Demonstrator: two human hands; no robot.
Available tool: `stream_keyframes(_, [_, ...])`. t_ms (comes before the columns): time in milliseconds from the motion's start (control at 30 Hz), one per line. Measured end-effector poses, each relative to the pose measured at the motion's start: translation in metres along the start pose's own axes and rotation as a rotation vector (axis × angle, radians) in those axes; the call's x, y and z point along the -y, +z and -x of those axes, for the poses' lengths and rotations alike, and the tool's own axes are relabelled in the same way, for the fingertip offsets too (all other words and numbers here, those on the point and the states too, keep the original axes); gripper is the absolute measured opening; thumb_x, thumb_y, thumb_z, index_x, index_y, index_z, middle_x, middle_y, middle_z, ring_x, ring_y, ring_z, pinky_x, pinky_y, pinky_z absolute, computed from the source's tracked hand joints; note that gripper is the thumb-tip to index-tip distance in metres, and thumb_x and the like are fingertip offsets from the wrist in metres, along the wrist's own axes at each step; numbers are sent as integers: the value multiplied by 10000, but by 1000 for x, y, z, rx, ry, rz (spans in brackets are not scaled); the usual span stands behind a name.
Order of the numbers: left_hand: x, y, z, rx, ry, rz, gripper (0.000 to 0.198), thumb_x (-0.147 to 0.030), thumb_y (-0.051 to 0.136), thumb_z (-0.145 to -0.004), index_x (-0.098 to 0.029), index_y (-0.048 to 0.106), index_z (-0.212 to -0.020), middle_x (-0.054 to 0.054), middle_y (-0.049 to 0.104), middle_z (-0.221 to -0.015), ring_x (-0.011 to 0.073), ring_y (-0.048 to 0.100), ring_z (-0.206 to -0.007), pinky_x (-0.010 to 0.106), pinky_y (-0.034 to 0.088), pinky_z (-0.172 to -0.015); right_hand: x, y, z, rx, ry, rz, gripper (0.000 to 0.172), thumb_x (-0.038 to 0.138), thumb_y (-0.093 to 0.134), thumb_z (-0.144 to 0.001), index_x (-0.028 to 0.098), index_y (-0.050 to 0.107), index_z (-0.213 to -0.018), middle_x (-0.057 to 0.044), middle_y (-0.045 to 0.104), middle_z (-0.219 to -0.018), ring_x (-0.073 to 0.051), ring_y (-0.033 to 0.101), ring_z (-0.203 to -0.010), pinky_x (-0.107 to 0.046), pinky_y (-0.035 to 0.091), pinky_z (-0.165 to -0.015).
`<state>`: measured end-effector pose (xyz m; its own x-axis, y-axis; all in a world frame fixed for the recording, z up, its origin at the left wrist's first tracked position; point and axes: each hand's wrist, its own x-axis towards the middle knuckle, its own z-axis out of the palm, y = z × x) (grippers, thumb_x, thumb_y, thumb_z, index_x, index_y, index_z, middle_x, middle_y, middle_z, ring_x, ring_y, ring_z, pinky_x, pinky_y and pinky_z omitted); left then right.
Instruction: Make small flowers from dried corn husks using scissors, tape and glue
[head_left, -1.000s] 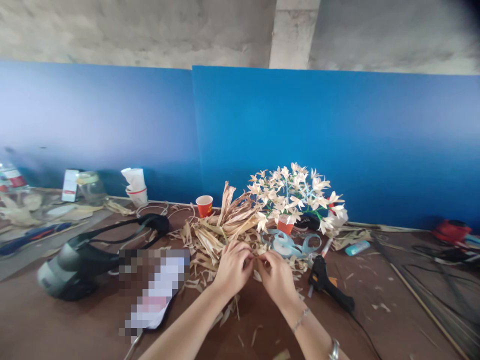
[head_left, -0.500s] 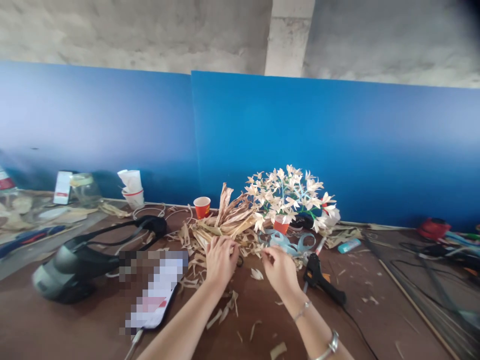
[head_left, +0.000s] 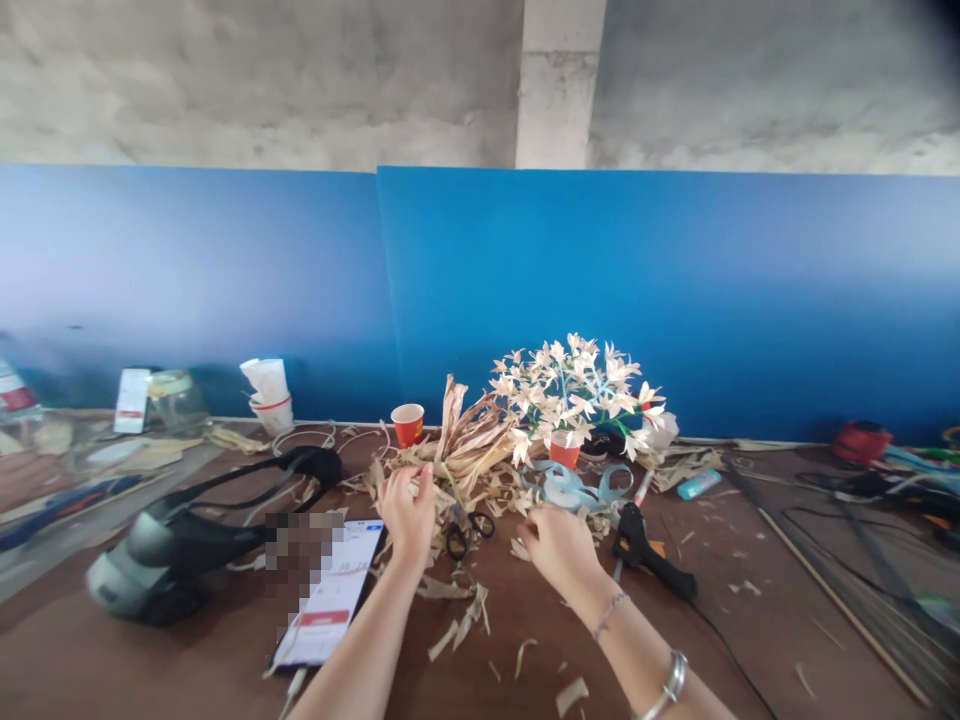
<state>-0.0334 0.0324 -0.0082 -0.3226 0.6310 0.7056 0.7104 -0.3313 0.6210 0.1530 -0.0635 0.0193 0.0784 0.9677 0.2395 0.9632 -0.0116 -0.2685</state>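
Stretching the left hand point(head_left: 406, 515) over thin, curling husk scraps point(head_left: 491, 490), spreading its thumb apart from the fingers in a loose, rounded gap, and leaving unclear any hold on a scrap. Bending the fingers of the right hand point(head_left: 562, 545) inward and bringing the tips just beside a small, pale, papery husk piece point(head_left: 519, 549) near the smooth brown tabletop point(head_left: 450, 690); being unable to tell, from this angle, between fingertips pressed together and fingertips apart. Wearing a fine chain and a polished metal bangle point(head_left: 673, 680) on the right arm. Having scissors point(head_left: 468, 530) with black looped handles between the hands, nearer the left one.

Facing, beyond the scraps, a bundle of long, ribbed, brownish husk leaves point(head_left: 476, 435), splaying stiffly upward, with an orange-red paper cup point(head_left: 409, 430) to its left. Facing also a domed spray of pointed, cream-coloured flowers point(head_left: 577, 385) above a second paper cup point(head_left: 564, 455), with glossy pale-blue ribbon point(head_left: 566, 488) looping in front. Having a matte black glue gun point(head_left: 645, 555) to the right of the right hand, and a flat, glassy phone point(head_left: 337, 600) beside the left forearm.
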Motion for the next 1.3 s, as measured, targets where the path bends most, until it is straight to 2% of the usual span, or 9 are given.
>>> stream_keyframes(167, [-2,0,1,-88,7,135,177,-264,457,-800,-169,605,-817,78,660,-825,211,564,-795,344,390,-785,39,10,-23,5,-58,-50,265,287,431,-842,203,669,-759,-63,687,-774,-174,636,-776,-223,410,-659])
stream_keyframes(300, [-4,-1,4,-88,47,173,172,-240,446,-809,-166,599,-833,82,654,-826,211,543,-803,340,393,-774,75,31,-56,11,5,-64,264,262,454,-821,136,677,-756,-147,691,-777,-234,651,-761,-272,443,-631])
stream_keyframes(400, [-3,-1,6,-74,79,191,168,-242,450,-812,-166,597,-842,80,651,-820,209,537,-777,342,395,-761,88,44,-75,-9,47,-75,185,191,506,-773,111,671,-798,-181,685,-817,-263,651,-786,-303,457,-641])
stream_keyframes(567, [-2,2,7,-21,60,255,168,-246,457,-811,-175,599,-867,74,647,-834,208,543,-783,345,401,-763,84,48,-82,-93,61,-155,179,123,485,-757,133,664,-758,-153,689,-798,-243,653,-777,-277,447,-629])
stream_keyframes(767, [-11,2,6,123,-66,404,245,-367,549,-751,-172,635,-873,76,649,-825,236,564,-817,357,422,-743,68,25,-72,-214,-18,-311,245,307,430,-833,192,642,-791,-50,692,-745,-160,640,-688,-198,409,-569])
stream_keyframes(900, [-20,0,5,227,-150,578,310,-386,579,-733,-169,633,-948,70,652,-869,212,583,-819,315,444,-729,64,14,-64,-229,-125,-384,195,285,470,-808,207,649,-821,-24,694,-738,-146,631,-664,-187,397,-564])
stream_keyframes(1033, [-22,-2,3,204,-189,720,262,-374,570,-744,-173,654,-888,58,655,-880,196,591,-836,288,446,-750,68,11,-60,-202,-227,-434,180,249,502,-785,217,675,-824,-24,699,-736,-148,633,-674,-188,403,-591])
stream_keyframes(1133, [-19,-3,1,167,-177,732,243,-376,580,-733,-167,672,-819,64,660,-864,199,588,-838,286,438,-769,71,13,-61,-177,-271,-456,177,211,509,-770,220,686,-772,-17,698,-710,-143,629,-658,-182,403,-583])
stream_keyframes(1300, [-16,-6,-4,134,-280,712,279,-400,606,-699,-146,669,-798,57,664,-756,181,589,-708,259,447,-661,74,15,-68,-176,-289,-473,218,208,477,-791,194,682,-719,-28,693,-705,-139,621,-651,-181,405,-591])
